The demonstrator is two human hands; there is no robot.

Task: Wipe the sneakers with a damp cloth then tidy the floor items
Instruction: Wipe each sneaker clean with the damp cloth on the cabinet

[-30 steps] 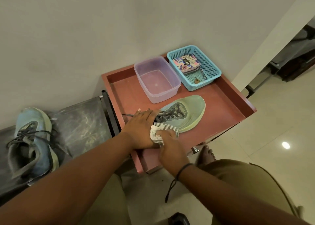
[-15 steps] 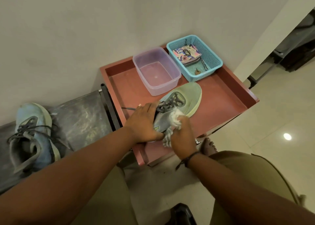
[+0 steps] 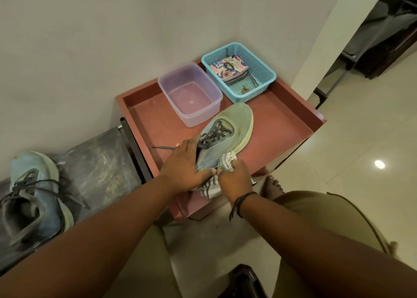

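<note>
A pale green sneaker [image 3: 234,126] with dark laces lies on the red table [image 3: 282,126], toe toward the wall. My left hand [image 3: 184,166] grips its heel end, thumb along the near side. My right hand [image 3: 234,178] holds a bunched grey-and-white striped cloth [image 3: 226,161] against the shoe's near side wall; a tail of the cloth hangs below the hand. A second, bluish sneaker [image 3: 33,196] sits on the dark bench at the far left.
A clear plastic tub [image 3: 191,94] with a little water stands behind the shoe. A blue mesh basket [image 3: 264,72] holding a patterned pouch sits at the back right. The dark bench [image 3: 99,162] adjoins the table's left. My bare foot [image 3: 270,186] rests on the tiled floor.
My right hand has slid the cloth from the heel forward along the shoe's near side. The left hand has kept its grip on the heel. The view has tilted a little.
</note>
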